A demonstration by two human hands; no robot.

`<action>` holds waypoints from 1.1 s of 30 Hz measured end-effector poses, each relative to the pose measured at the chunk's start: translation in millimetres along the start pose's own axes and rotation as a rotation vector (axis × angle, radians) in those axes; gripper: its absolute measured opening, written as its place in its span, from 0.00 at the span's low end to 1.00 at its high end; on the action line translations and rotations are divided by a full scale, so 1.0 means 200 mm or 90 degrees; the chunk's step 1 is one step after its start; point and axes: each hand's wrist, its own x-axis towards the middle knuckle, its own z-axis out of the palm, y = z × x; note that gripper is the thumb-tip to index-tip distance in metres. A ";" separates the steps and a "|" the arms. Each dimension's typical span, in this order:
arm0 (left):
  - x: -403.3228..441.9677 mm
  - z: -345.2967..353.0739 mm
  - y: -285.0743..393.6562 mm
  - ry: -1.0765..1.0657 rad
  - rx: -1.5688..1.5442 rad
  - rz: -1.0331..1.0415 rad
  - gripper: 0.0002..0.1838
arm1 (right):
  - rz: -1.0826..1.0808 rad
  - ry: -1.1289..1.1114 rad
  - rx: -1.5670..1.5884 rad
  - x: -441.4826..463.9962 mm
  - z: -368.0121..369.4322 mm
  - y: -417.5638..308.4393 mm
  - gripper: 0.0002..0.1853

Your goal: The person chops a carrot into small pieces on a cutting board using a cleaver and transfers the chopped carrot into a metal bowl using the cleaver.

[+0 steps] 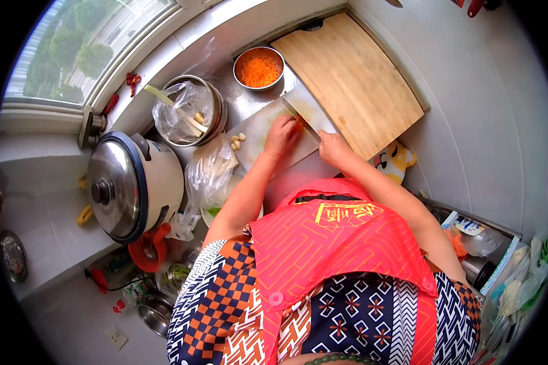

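My right hand [333,148] grips the handle of a kitchen knife [307,126], its blade slanting up and left over a pale cutting board [259,146]. Close against the blade, my left hand [282,135] is closed with bent fingertips pressed down on the board. A small orange-red bit shows by those fingertips, but the fingers and blade hide what they hold. Several peeled garlic cloves [236,142] lie at the board's left edge. Behind the board stands a metal bowl [237,76] filled with shredded carrot [259,72].
A large wooden board [353,79] lies to the right. Left of my hands are a metal pot [221,115] with a plastic bag [179,106] and a scallion stalk in it, a crumpled clear bag [210,173] and a rice cooker [158,176]. A window [67,55] is at upper left.
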 end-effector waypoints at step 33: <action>-0.01 0.07 -0.01 0.039 -0.015 0.007 0.09 | 0.047 -0.031 -0.028 -0.01 0.03 -0.06 0.08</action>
